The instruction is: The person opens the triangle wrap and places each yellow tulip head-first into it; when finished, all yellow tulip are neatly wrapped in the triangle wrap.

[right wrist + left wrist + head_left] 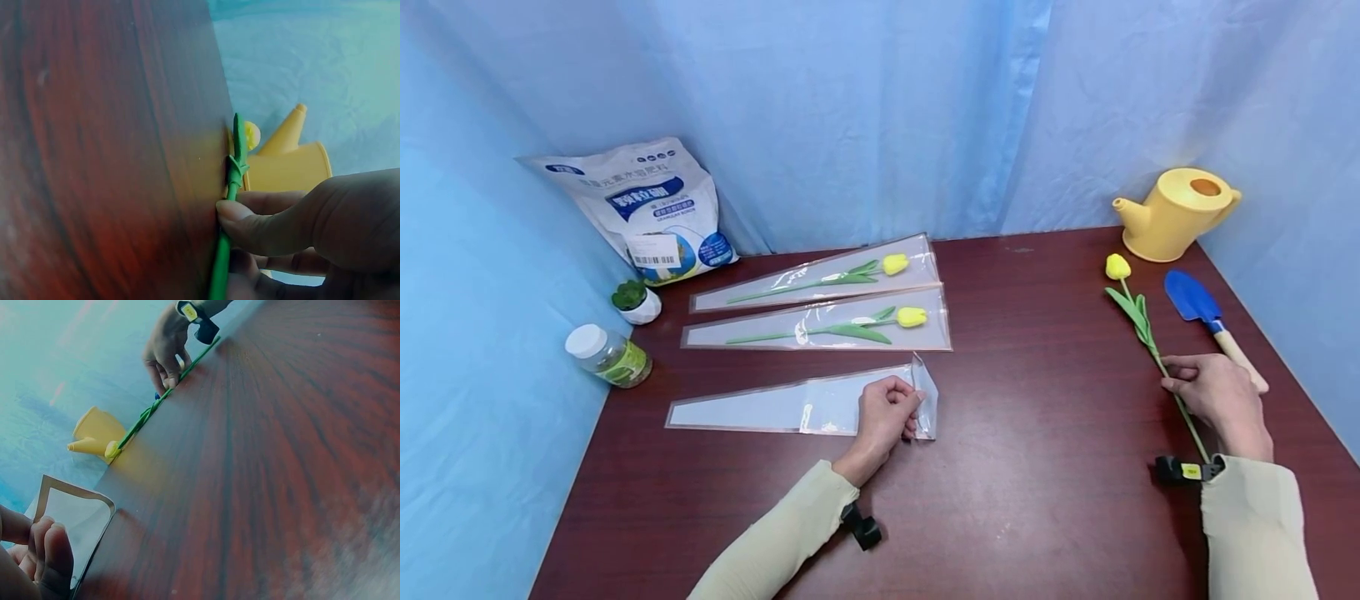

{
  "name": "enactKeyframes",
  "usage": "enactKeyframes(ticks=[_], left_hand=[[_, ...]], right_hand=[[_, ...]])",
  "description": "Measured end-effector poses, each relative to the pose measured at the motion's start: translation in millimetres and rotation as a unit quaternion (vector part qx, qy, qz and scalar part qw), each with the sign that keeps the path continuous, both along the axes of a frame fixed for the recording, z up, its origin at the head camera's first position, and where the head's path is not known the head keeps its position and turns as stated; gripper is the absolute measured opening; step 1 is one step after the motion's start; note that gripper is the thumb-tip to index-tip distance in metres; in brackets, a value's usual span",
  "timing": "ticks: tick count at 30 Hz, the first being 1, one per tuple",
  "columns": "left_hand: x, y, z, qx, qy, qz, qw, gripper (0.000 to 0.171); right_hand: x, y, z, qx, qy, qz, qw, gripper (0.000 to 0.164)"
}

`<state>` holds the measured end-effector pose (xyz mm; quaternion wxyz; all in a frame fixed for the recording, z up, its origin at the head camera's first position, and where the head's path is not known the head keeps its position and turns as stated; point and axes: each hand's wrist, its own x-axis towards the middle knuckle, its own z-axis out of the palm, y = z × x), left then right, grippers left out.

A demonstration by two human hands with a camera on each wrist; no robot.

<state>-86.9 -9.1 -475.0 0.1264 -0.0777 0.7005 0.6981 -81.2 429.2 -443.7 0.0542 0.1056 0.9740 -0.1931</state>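
My left hand (886,417) pinches the upper layer at the wide right end of a clear tapered flower sleeve (737,407), lifting that edge. In the left wrist view the raised, brown-bordered edge of the sleeve (81,515) curves away from the fingers. At the right, my right hand (1221,400) holds a yellow artificial tulip (1138,321) by its green stem, between thumb and fingers. Its bloom points to the back of the table. In the right wrist view the green stem (222,256) runs under the thumb, close along the table.
Two sleeves with yellow tulips (912,317) inside lie behind the nearer sleeve. A blue trowel (1193,298) and yellow watering can (1176,212) stand at the right back. At the left are a white fertilizer bag (651,208), a small potted plant (638,304) and a lidded jar (613,358).
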Motion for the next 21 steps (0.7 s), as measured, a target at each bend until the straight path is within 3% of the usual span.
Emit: enactKeyframes(ticks=[10,21], left_hand=[[0.6,-0.2,1.7,-0.004,0.000,0.000,1.0000,0.013],[0.8,-0.8,1.9,-0.006,0.000,-0.001,1.0000,0.013]], right_hand=[[-13.7,-1.8,7.6,0.007,-0.042,0.049,0.998,0.031],[-10.9,1.5,5.6,-0.141,-0.084,0.028,0.986,0.038]])
